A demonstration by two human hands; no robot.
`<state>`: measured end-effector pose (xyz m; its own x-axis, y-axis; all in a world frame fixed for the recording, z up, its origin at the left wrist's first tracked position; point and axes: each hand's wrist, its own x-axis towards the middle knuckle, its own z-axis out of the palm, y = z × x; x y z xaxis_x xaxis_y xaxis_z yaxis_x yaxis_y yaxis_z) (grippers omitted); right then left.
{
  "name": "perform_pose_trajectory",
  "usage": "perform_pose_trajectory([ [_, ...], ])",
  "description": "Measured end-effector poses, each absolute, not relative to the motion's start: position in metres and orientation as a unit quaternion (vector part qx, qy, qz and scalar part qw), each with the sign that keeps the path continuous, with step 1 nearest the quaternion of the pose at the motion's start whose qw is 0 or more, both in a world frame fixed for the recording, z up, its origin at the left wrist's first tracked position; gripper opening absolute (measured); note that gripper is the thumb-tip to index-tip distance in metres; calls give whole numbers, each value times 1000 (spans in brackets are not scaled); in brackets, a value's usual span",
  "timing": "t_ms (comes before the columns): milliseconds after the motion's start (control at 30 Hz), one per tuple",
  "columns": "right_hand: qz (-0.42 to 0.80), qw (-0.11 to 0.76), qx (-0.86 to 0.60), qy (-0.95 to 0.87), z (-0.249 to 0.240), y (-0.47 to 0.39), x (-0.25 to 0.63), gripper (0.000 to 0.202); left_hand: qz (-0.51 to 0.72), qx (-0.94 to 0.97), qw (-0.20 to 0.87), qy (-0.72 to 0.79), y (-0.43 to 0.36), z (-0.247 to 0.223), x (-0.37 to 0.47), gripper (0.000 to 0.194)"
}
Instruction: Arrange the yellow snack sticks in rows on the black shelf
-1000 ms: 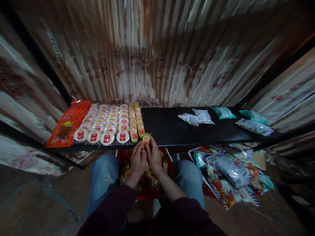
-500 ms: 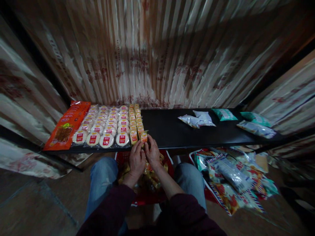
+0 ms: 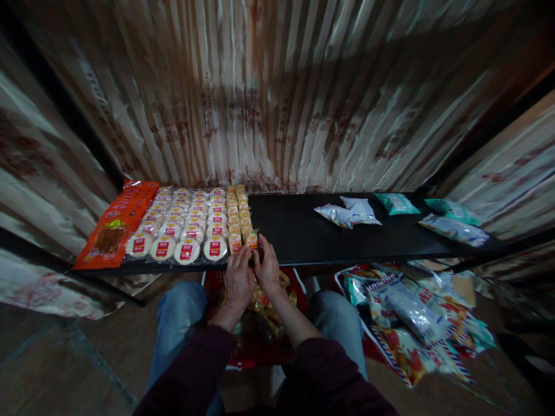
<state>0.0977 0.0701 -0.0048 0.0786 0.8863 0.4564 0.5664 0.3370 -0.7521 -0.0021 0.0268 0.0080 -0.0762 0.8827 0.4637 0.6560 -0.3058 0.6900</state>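
Both my hands are at the shelf's front edge, at the near end of two narrow columns of small yellow snack packets (image 3: 233, 218). My left hand (image 3: 239, 284) and my right hand (image 3: 267, 270) hold the front yellow snack packet (image 3: 251, 240) of the right column between them. Their fingers are curled in at its lower sides, and the fingertips are partly hidden. Just left of these columns lie several overlapping rows of round white cakes (image 3: 215, 248) in clear wrappers with red labels.
An orange bag (image 3: 113, 222) lies at the left end of the black shelf (image 3: 286, 231). Puffed bags (image 3: 359, 211) rest toward its right. Below, a red basket (image 3: 299, 289) of yellow packets stands between my knees, with another basket of snack bags (image 3: 407, 306) to the right.
The yellow packet in my hands has moved slightly down and left, and now sits lower, level beside the front packet of the adjoining column. The view has shifted slightly.
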Motion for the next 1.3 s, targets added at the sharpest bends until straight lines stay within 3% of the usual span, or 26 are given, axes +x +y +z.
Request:
perform_pose_trajectory([
  [467,141,478,-549,-671,-6,70,99,45,313,719,-79,616,22,1,-2,44],
  [800,127,455,-543,-694,-12,72,99,48,304,730,-76,608,20,-8,-5,52],
  [1300,133,444,-565,-682,-11,69,87,48,406,748,-40,524,34,-30,-16,57],
])
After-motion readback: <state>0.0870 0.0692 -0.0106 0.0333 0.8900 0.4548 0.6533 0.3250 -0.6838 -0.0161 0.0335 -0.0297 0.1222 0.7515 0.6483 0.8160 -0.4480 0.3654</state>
